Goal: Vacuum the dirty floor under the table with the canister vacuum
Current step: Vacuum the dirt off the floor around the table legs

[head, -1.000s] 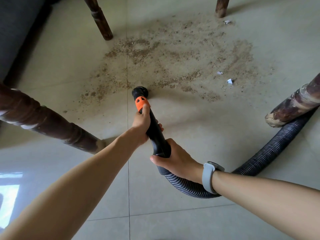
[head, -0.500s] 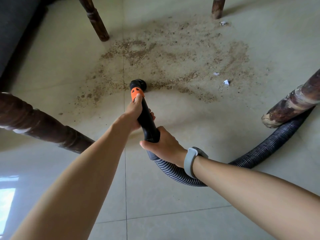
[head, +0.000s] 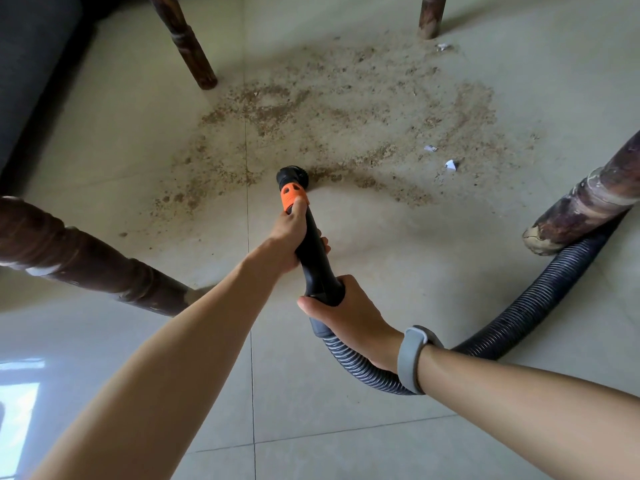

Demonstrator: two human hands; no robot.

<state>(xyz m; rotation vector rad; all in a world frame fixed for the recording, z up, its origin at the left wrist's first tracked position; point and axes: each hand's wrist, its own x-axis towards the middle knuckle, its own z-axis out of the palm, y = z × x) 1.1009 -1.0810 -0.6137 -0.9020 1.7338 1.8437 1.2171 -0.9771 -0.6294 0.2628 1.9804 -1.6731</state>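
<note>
The black vacuum wand (head: 313,247) with an orange collar (head: 292,195) points down at the tiled floor, its round nozzle (head: 292,174) at the near edge of a wide patch of brown dirt (head: 346,109). My left hand (head: 289,237) grips the wand just below the orange collar. My right hand (head: 349,315) grips its lower end where the ribbed black hose (head: 519,317) joins. A few white paper scraps (head: 450,164) lie in the dirt to the right. The canister is out of sight.
Four dark wooden table legs ring the dirt: near left (head: 79,261), near right (head: 585,206), far left (head: 183,39), far right (head: 429,15). The hose runs behind the near right leg. A dark sofa edge (head: 31,64) is at far left.
The nozzle stays at the dirt's near edge while both hands and the wand shift slightly in view. The strip of floor just behind the nozzle looks clean.
</note>
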